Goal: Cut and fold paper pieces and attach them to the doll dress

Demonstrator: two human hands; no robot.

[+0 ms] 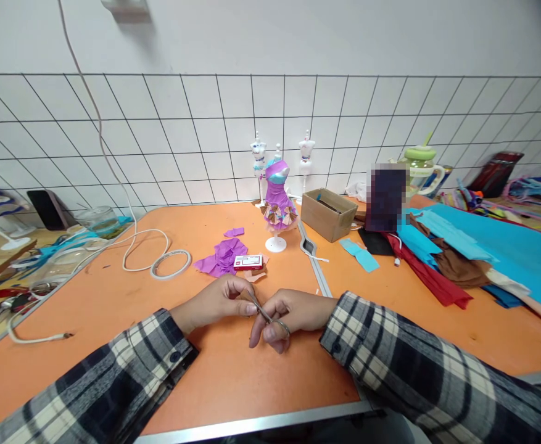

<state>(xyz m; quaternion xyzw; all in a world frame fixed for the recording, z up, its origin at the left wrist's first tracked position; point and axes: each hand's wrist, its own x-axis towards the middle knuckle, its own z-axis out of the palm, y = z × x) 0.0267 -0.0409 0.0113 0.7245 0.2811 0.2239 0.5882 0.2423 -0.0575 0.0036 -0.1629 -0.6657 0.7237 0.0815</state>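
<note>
Small metal scissors (266,316) are in my right hand (295,311), with a finger through a handle loop. The blades point up and left, toward the fingers of my left hand (221,302). My left thumb and fingers are pinched together at the blades; what lies between them is too small to make out. Beyond my hands, purple crepe paper (224,256) lies crumpled beside a small red and white box (248,263), with brown paper pieces (257,275) under it. Farther back stands a mini dress form (277,191) in a purple dress with a brown-trimmed ruffled skirt.
A cardboard box (328,216), two white dress forms (306,154), a tape roll (171,265) and a white cable (136,246) are on the orange table (251,394). Blue, brown and red paper (441,290) is piled at right, near a lidded jug (421,166).
</note>
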